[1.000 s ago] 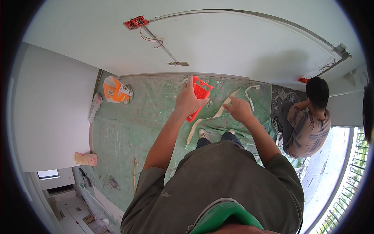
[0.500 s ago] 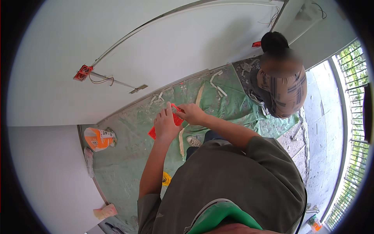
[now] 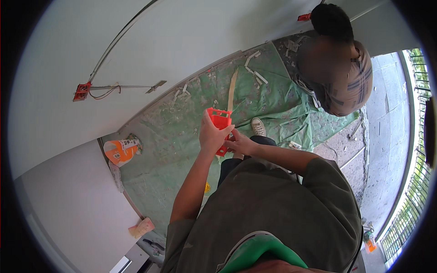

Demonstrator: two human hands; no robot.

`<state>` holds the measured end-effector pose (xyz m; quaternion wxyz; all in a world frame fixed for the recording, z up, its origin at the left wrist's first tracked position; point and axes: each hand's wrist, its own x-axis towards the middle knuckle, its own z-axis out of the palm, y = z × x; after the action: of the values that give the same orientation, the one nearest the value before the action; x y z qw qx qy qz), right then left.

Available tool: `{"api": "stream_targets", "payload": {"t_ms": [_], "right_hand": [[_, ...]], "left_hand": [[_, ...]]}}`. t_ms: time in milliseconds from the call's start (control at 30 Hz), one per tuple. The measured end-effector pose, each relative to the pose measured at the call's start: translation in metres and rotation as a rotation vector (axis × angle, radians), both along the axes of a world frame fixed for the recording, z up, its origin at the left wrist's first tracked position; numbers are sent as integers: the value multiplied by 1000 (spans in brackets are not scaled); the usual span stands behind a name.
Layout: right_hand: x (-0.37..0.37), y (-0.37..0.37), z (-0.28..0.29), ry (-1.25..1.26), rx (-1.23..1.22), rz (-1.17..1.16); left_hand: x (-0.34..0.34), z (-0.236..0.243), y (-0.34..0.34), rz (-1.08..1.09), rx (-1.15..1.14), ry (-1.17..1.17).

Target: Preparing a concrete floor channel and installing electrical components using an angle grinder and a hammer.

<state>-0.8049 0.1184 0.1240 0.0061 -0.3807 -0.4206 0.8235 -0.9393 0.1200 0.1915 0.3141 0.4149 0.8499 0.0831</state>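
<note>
A red plastic box (image 3: 221, 118) with cut-out openings is held upright in front of me, over the green sheet. My left hand (image 3: 212, 136) grips its left side, thumb across the front. My right hand (image 3: 242, 144) has its fingers closed on the lower right side of the box, partly behind it. Below the box are my shoe (image 3: 257, 128) and a pale strip (image 3: 232, 88) lying on the sheet.
A crouching person (image 3: 346, 91) works at the right wall, near a railed opening (image 3: 414, 159). The wall ahead has a red socket box (image 3: 82, 92) with loose wires. An orange bag (image 3: 120, 150), debris (image 3: 257, 73) and a yellow coil (image 3: 207, 186) lie on the floor.
My view has swung rightward. My right hand, open and apart a second ago, has moved onto the box, then down to its lower end. The box has shifted and turned in my hands.
</note>
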Motion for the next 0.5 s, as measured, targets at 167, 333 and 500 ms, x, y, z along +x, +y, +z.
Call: {"api": "stream_targets", "payload": {"t_ms": [167,333,500], "right_hand": [[31,16,-71,-82,-225,-215],[60,75,-190,-257,-433,-362],[74,144,-352,-380,-491,-507]], "left_hand": [[7,-70,3,-15,114,-405],[-11,-131,-43,148,16,-372],[-27,-181,-107,230,-271,-479]]}}
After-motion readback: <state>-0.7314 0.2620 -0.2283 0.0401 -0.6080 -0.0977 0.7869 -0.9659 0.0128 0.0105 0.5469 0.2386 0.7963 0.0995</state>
